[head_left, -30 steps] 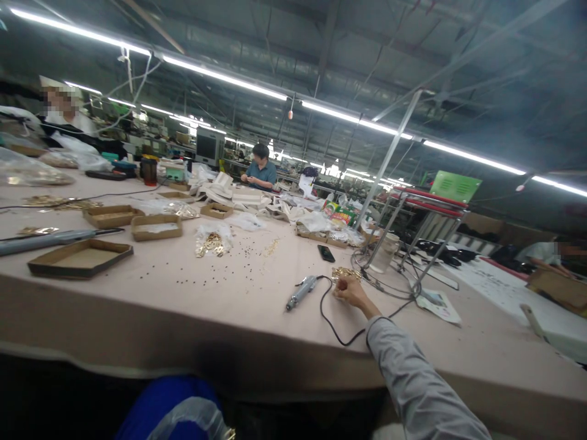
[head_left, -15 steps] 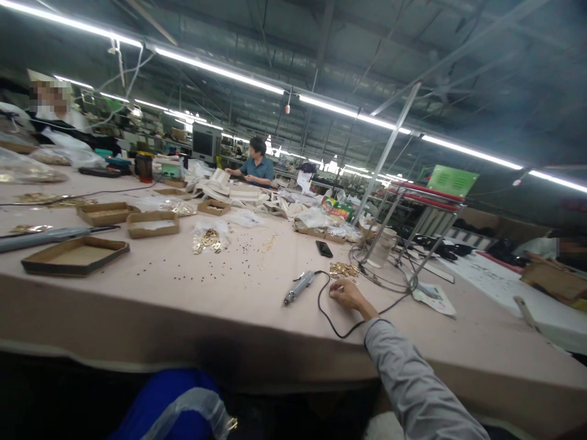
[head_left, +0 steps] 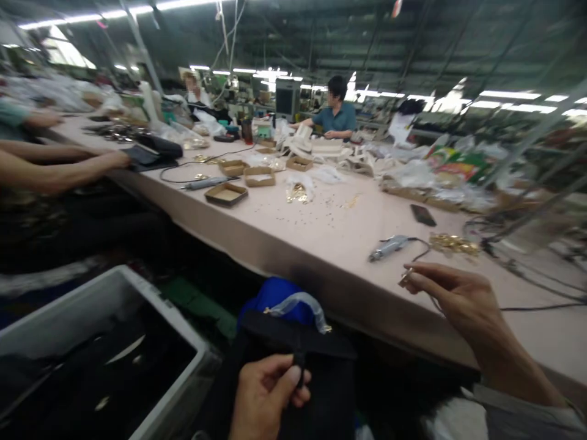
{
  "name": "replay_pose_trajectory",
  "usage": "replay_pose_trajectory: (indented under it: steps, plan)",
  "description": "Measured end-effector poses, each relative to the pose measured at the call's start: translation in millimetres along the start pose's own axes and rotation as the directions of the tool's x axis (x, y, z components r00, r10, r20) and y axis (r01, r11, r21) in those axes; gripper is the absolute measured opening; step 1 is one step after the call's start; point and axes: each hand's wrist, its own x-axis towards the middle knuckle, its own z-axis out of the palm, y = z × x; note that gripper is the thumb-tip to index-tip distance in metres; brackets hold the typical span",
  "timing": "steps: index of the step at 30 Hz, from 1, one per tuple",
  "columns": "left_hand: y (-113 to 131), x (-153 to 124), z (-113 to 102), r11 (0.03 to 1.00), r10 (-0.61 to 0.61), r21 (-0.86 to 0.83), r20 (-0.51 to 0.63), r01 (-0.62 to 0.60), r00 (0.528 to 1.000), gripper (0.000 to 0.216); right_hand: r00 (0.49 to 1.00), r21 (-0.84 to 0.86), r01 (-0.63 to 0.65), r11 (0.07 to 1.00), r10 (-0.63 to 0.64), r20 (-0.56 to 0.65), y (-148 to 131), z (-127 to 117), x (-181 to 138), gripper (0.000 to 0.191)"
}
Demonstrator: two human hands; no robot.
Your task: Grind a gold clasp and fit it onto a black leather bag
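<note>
While blur hides labels, right hand (head_left: 458, 299) pinches fitting (head_left: 406, 276).

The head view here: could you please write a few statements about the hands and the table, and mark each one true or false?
1. The right hand pinches a small gold metal piece. True.
2. The left hand lies flat on the table. False: it grips a black bag below the table edge.
3. The electric screwdriver lies on the table, held by nobody. True.
4. The black phone is in the right hand. False: it lies on the table, beyond the screwdriver.
</note>
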Motion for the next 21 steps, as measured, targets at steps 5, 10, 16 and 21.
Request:
replay_pose_trajectory:
  steps: [5,10,16,21]
  plan:
    - [-4,-6,-1,0.997,0.012,-0.079,0.079,-0.005,0.997,0.044,0.906,0.323,-0.226,0.919,0.077,0.416,-45,93,-87,0.031]
    - [-6,-10,-2,0.993,0.011,-0.119,0.103,0.001,0.995,0.040,0.859,0.419,-0.276,0.865,0.026,0.511,-50,137,-114,0.023]
    - [-3,-11,-6,0.993,0.010,-0.117,0.143,0.007,0.990,0.040,0.850,0.362,-0.281,0.889,0.055,0.524,-48,138,-123,0.024]
    - [-4,-12,-7,0.992,0.009,-0.126,0.196,0.016,0.981,0.035,0.855,0.213,-0.220,0.952,0.083,0.511,-51,141,-134,0.026]
